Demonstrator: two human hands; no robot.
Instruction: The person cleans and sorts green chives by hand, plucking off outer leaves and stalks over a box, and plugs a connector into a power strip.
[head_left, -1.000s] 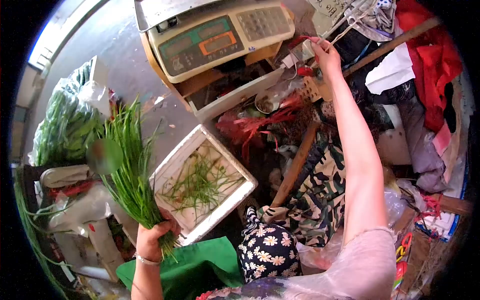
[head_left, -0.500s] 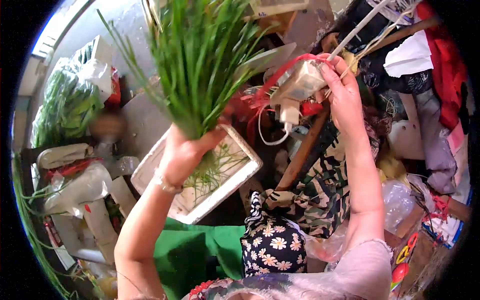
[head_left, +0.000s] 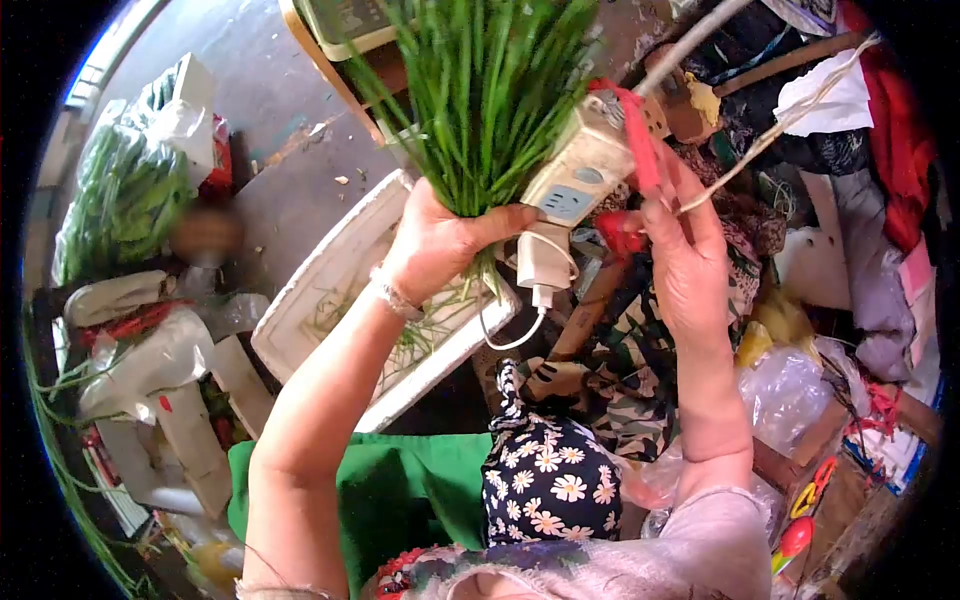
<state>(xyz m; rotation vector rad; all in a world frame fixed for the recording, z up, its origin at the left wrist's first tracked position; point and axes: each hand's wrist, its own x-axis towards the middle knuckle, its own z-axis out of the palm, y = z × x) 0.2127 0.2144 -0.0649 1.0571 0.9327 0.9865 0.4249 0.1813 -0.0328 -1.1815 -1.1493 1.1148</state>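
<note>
My left hand (head_left: 440, 245) is wrapped round the lower stems of a bunch of long green chives (head_left: 490, 120), whose blades fan upward. Its thumb reaches right, close to a beige power strip (head_left: 580, 165) with a white plug (head_left: 543, 260) in it. My right hand (head_left: 690, 250) pinches a red plastic strip (head_left: 640, 140) that hangs over the power strip's end. Below the chives, a white foam box (head_left: 325, 260) contains loose green bits. What the right fingertips press on is partly hidden.
A black daisy-print cloth (head_left: 550, 485) and green fabric (head_left: 410, 490) lie over my lap. Bagged greens (head_left: 130, 200) stand at left. A pale pole (head_left: 690, 45) and thin cord (head_left: 780, 130) cross the upper right. Clear plastic bags (head_left: 785, 400) lie at right.
The chives and my left hand have moved right and up, beside the power strip. My right hand has lowered slightly, and the red strip now hangs toward its fingers.
</note>
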